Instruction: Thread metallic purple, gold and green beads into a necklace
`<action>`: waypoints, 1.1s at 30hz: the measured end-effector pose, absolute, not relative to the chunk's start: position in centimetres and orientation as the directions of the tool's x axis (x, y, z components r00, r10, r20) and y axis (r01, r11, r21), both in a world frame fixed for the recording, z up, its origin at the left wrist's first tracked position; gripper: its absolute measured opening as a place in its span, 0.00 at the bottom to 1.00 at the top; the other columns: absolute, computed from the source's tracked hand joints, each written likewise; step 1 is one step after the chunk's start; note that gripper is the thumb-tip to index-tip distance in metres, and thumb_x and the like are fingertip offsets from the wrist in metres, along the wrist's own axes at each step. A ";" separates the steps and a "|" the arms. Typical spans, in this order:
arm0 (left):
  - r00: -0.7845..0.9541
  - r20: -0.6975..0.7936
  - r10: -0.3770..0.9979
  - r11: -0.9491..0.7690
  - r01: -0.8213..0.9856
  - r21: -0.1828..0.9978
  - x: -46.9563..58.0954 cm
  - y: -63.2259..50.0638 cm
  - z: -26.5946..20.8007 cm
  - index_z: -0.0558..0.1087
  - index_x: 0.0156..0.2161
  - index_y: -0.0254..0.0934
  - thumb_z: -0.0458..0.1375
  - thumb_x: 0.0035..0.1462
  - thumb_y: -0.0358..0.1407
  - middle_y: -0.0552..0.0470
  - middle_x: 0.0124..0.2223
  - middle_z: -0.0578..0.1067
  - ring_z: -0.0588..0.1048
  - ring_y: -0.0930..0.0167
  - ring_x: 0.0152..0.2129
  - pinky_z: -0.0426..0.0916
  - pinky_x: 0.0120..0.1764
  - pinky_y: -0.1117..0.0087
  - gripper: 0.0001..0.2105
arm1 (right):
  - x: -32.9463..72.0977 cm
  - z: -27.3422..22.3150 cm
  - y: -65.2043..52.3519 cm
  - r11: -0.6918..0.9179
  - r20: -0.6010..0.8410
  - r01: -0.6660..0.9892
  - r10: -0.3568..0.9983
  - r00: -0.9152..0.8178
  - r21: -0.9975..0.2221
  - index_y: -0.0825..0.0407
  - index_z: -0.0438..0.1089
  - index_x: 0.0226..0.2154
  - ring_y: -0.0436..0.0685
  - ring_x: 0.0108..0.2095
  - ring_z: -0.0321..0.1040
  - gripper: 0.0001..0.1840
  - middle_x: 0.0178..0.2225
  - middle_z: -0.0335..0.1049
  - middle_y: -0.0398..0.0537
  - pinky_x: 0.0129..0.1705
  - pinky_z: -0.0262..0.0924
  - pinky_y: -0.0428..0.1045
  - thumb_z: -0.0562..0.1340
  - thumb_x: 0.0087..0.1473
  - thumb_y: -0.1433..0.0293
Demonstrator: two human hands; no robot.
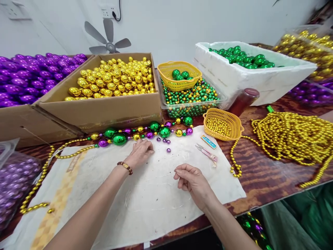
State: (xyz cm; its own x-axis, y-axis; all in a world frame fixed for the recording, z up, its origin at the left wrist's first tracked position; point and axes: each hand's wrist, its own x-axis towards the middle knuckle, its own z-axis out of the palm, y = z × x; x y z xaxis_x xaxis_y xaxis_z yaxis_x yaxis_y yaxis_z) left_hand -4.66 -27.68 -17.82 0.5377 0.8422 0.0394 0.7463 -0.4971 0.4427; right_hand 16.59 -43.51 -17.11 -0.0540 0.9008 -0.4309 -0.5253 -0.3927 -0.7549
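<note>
Head view of a beading bench, read from left to right. At far left, a bin of purple beads (28, 78) stands behind a strand of small gold beads (39, 184) that trails across a white cloth (145, 205) spread on the wooden table (270, 173). A cardboard box of gold beads (111, 81) sits behind a partly strung row of large green, gold and purple beads (140, 132) lying along the cloth's far edge. The left hand (140, 152), a beaded bracelet (125, 167) at its wrist, rests palm down on the cloth just below this row, fingers curled loosely; whether they pinch anything cannot be told. A few loose purple beads (165, 141) lie just to its right. The right hand (194, 182) hovers over the middle of the cloth, thumb and forefinger pressed together as if on a fine thread, which is too thin to confirm. Beyond it lie pink thread snips (208, 152) and a small blue packet (208, 141), then a yellow basket of gold beads (223, 125), a white box of green beads (249, 71), and a heap of gold bead strands (293, 139) at right.
</note>
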 end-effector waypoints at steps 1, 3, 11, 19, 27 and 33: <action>0.534 0.063 0.843 -0.501 0.738 0.451 -4.6 -27.8 -17.5 0.68 0.30 0.38 0.55 0.56 0.33 0.51 0.32 0.72 0.65 0.64 0.36 0.58 0.40 0.63 0.04 | 16.4 -16.9 -43.6 -0.389 -0.429 -0.529 0.902 -0.051 -0.754 0.54 0.72 0.30 0.44 0.19 0.63 0.10 0.26 0.73 0.43 0.20 0.44 0.41 0.68 0.49 0.65; 0.514 0.127 0.848 -0.510 0.726 0.461 -4.6 -28.6 -16.4 0.68 0.32 0.38 0.53 0.59 0.33 0.50 0.33 0.71 0.65 0.64 0.36 0.59 0.40 0.63 0.05 | 16.1 -16.6 -43.8 -0.378 -0.423 -0.531 0.905 -0.040 -0.759 0.54 0.72 0.29 0.44 0.18 0.62 0.10 0.25 0.72 0.42 0.21 0.46 0.42 0.67 0.50 0.64; 0.232 -0.114 0.966 0.036 0.315 0.948 -3.6 -39.7 -12.5 0.73 0.40 0.39 0.58 0.58 0.42 0.53 0.29 0.72 0.69 0.71 0.25 0.63 0.28 0.71 0.10 | 14.4 -15.1 -45.1 -0.325 -0.364 -0.472 0.931 -0.010 -0.819 0.54 0.74 0.30 0.47 0.22 0.65 0.09 0.26 0.75 0.43 0.29 0.52 0.44 0.67 0.50 0.64; 0.118 -0.315 0.942 0.314 0.023 0.949 -3.4 -46.6 -13.9 0.74 0.42 0.38 0.62 0.55 0.42 0.56 0.22 0.67 0.64 0.75 0.19 0.59 0.21 0.75 0.12 | 13.4 -14.4 -46.5 -0.329 -0.328 -0.391 0.942 -0.071 -0.860 0.54 0.75 0.30 0.48 0.21 0.64 0.08 0.26 0.76 0.45 0.29 0.55 0.46 0.66 0.50 0.65; 0.087 -0.378 0.922 0.386 -0.112 0.916 -3.0 -48.7 -13.5 0.75 0.46 0.39 0.64 0.52 0.43 0.58 0.20 0.64 0.60 0.77 0.16 0.53 0.17 0.77 0.17 | 12.5 -13.8 -48.1 -0.159 -0.160 -0.197 0.987 -0.012 -0.967 0.50 0.76 0.28 0.54 0.36 0.65 0.05 0.34 0.71 0.45 0.39 0.58 0.48 0.65 0.52 0.68; 0.087 -0.429 0.899 0.438 -0.192 0.878 -2.8 -49.5 -12.3 0.76 0.46 0.38 0.64 0.51 0.43 0.58 0.18 0.63 0.57 0.79 0.14 0.51 0.16 0.79 0.18 | 12.2 -12.0 -49.0 -0.065 -0.066 -0.069 0.998 0.012 -0.995 0.51 0.73 0.27 0.54 0.37 0.66 0.06 0.36 0.72 0.45 0.41 0.59 0.48 0.62 0.55 0.71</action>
State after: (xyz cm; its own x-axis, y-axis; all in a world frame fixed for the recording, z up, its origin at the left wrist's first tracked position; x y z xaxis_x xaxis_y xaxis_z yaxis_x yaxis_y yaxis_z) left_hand -2.81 -49.47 -12.30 0.0872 0.8991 -0.4289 -0.1915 0.4377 0.8785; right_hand 12.15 -48.96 -11.97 0.0117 0.9977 -0.0663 -0.0694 -0.0653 -0.9955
